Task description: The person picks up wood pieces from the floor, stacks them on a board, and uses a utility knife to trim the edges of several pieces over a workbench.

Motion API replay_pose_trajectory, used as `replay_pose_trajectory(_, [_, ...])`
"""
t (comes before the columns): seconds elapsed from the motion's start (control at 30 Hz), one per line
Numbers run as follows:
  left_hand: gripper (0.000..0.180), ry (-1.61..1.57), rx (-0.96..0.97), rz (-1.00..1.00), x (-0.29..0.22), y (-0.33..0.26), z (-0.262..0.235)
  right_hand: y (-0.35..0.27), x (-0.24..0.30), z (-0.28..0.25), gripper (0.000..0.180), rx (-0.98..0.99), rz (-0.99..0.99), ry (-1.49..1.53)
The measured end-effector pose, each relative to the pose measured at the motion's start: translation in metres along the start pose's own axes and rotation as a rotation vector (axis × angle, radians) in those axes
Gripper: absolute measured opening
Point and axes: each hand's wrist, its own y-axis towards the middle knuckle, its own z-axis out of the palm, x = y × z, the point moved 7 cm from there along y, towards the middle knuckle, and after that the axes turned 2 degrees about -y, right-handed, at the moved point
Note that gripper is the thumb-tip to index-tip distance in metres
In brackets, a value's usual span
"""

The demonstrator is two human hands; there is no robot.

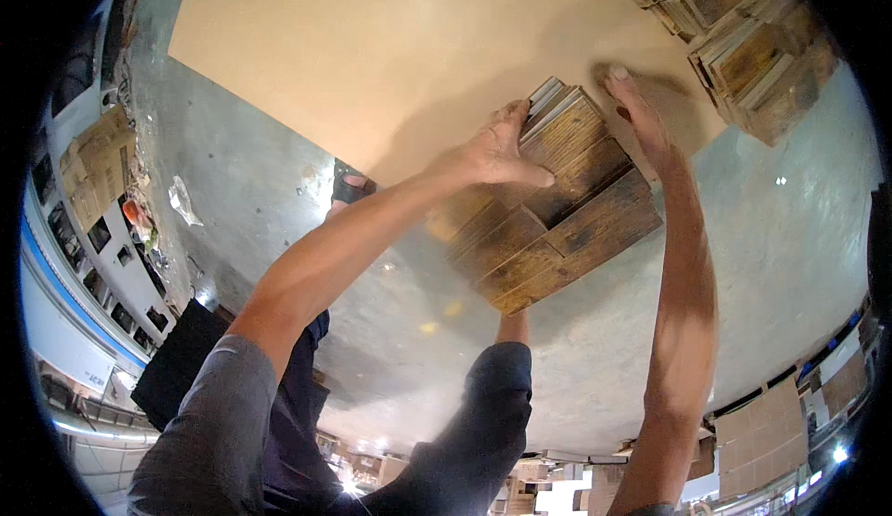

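Note:
A block of short, dark-brown wood-grain boards [576,158] lies stacked at the near edge of a big tan sheet [390,33]. My left hand [497,149] grips its left side, with the thumb over the top face and the fingers along the far left edge. Thin pale board edges show beside those fingers. Nearer to me, more brown boards [595,237] form a stepped pile. Beyond the block's right side, my right hand [632,103] stands apart from it, fingers stretched out and holding nothing.
More stacks of brown boards [757,65] sit at the sheet's far right. Grey concrete floor [279,158] surrounds the sheet. A cardboard box [98,163] and clutter line the left wall. My bare toes [353,183] show at the sheet's near edge.

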Motion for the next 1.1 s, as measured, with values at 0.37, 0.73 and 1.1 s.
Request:
replay_pose_trajectory(0.37, [0.109, -0.253, -0.125, -0.054, 0.003, -0.019, -0.003, 0.006, -0.030, 0.028, 0.078, 0.014, -0.069, -0.253])
replay_pose_trajectory(0.73, [0.069, 0.232, -0.245, -0.480, 0.145, -0.207, 0.057, -0.219, 0.004, 0.077, 0.050, -0.491, 0.131, 0.161])
replay_pose_trajectory(1.1, [0.043, 0.008, -0.020, -0.720, 0.211, -0.215, 0.039, -0.274, -0.033, 0.178, 0.043, -0.541, 0.344, 0.694])
